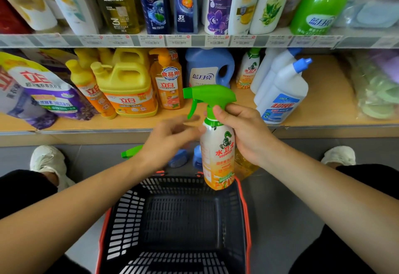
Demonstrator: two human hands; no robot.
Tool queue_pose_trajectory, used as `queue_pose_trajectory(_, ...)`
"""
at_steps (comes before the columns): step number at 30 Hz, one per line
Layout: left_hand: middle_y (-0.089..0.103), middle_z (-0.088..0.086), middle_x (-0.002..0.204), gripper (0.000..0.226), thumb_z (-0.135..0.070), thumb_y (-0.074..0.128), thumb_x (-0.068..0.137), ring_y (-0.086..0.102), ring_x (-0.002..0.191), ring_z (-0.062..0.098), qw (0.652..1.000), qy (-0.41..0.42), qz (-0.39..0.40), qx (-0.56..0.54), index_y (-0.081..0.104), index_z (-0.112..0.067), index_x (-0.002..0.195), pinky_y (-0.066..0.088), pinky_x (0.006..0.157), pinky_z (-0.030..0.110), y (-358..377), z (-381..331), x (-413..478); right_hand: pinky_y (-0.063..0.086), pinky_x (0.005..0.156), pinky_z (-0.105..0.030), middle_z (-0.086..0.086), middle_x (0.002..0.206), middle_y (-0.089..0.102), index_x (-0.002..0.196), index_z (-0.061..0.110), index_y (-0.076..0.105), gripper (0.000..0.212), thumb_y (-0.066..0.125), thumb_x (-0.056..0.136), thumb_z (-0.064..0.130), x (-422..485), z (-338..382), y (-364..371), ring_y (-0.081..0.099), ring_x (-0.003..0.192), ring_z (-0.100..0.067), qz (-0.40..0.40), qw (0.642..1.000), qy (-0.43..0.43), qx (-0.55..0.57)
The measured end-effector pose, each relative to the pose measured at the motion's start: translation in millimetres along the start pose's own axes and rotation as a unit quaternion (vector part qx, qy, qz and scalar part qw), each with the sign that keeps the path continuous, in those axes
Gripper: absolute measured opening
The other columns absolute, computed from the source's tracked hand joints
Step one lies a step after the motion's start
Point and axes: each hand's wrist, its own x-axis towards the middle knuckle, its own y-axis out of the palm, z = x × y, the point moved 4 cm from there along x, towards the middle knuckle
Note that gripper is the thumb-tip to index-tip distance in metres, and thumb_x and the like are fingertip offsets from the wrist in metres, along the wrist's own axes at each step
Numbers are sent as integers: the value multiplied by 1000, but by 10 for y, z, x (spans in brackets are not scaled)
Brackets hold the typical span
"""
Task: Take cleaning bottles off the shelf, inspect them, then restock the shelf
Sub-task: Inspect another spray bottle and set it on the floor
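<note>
Spray bottle (218,157): upright, in the air in front of the lower shelf (323,100) and above the far rim of the basket (244,209).

Right hand (244,131): fingers wrapped round the neck, just under the green trigger head.

Left hand (170,135): blurred, fingers loosely spread and holding nothing. The tips are at or just beside the bottle's shoulder; contact can't be judged.

Step in hand, as it looks: inspection.
- Keep your grip on the neck and off the trigger.
- Bring your left hand under the base to steady it.
- Turn the bottle slowly so the label, cap seam and bottom each face you.
- Hold it upright while checking for leaks.

Counts:
- Spray bottles of this kind: one held, and one on the shelf (248,72) behind it. A green trigger (131,151) on the floor suggests a third.
- White bottles with blue caps (282,94): two sure, possibly a third behind.
- Blue caps on the floor (179,158): two.
- Blue jug (207,68): one.
- Big yellow jug (127,87): one in front, with more yellow behind it that can't be counted.
- Basket: one.
</note>
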Motion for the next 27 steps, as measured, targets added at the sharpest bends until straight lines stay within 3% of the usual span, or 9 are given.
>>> queue_pose_trajectory(3, 75, 11, 94, 47, -26, 76, 82, 67, 89, 17, 994, 74, -69, -32, 64, -15, 126, 59, 82, 38, -220, -191, 44, 50, 103, -48, -18, 113, 73, 110, 3, 71, 38, 74, 79, 24, 20, -20, -19, 68, 112, -32, 34, 999, -1, -18)
queue_pose_trajectory(7, 67, 15, 82, 28, -23, 69, 86, 63, 78, 20, 984, 160, -79, 5, 70, -13, 113, 56, 70, 24, -316, -355, 17, 50, 102, -52, -15, 116, 72, 122, 9, 64, 46, 79, 79, 16, 17, -19, 4, 68, 112, -32, 55, 994, -47, -80)
queue_pose_trajectory(12, 71, -1, 74, 18, -23, 70, 84, 63, 68, 11, 984, 161, -72, 19, 74, -20, 101, 55, 69, 22, -356, -371, 42, 57, 89, -45, -3, 110, 70, 119, 22, 59, 47, 82, 80, 14, -28, 113, 41, 69, 104, -20, 51, 949, -182, -251)
queue_pose_trajectory(15, 74, -4, 78, 17, -22, 67, 85, 65, 70, 7, 987, 153, -42, 19, 75, -21, 101, 56, 71, 20, -343, -378, 49, 56, 90, -47, -2, 108, 70, 119, 19, 61, 48, 84, 77, 14, -20, 112, 51, 68, 103, -19, 49, 933, -205, -291)
queue_pose_trajectory(21, 76, 1, 76, 31, -9, 61, 93, 70, 65, 8, 995, 23, -25, -97, 83, -22, 76, 56, 64, 15, -366, -292, 99, 55, 90, -26, 7, 112, 71, 125, 24, 63, 55, 85, 76, 13, -25, 151, 9, 67, 105, -8, 58, 918, -224, -323)
queue_pose_trajectory(24, 78, 3, 82, 16, -16, 68, 82, 72, 69, 11, 992, 27, -18, -120, 83, -20, 79, 57, 67, 17, -347, -295, 99, 55, 90, -24, 10, 111, 70, 124, 28, 63, 53, 84, 77, 14, -30, 185, -5, 66, 106, -6, 60, 915, -229, -326)
queue_pose_trajectory(27, 78, 1, 89, 22, -17, 71, 79, 72, 80, 13, 993, 99, -6, -61, 80, -21, 99, 58, 79, 22, -351, -353, 73, 54, 91, -24, 8, 112, 68, 125, 24, 61, 52, 82, 79, 12, -3, 235, -37, 64, 107, -5, 62, 916, -228, -326)
